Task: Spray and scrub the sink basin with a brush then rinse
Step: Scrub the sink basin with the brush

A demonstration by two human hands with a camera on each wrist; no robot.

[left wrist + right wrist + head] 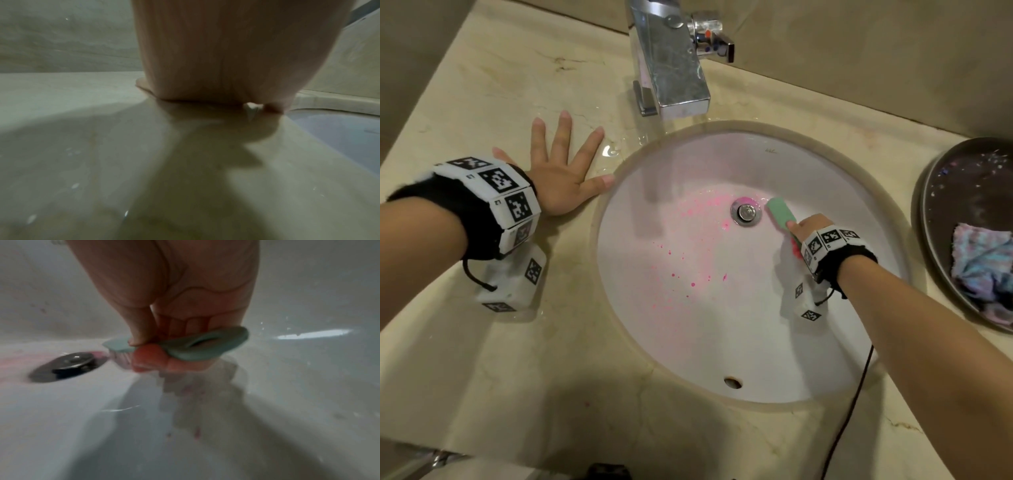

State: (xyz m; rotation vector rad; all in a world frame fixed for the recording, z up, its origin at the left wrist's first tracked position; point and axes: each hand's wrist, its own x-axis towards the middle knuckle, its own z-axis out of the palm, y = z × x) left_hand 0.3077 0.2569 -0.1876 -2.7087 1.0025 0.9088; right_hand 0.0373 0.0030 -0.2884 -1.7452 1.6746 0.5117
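Right hand down in the white sink basin, fingers wrapped round a green brush just beside the drain (pink spatter across the bowl). Left hand flat on the countertop, fingers spread, thumb at the basin's rim.

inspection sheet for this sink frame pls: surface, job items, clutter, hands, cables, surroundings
Surface: beige marble counter, wet near the tap; white sink basin speckled pink.
Job's things: green brush beside the drain; no spray bottle seen.
Clutter: dark round tray at right holding a crumpled cloth.
Hands: left hand flat, fingers spread on the counter; right hand grips the brush in the basin.
Cables: black cable trailing from the right wrist.
Surroundings: chrome faucet, beige wall behind.
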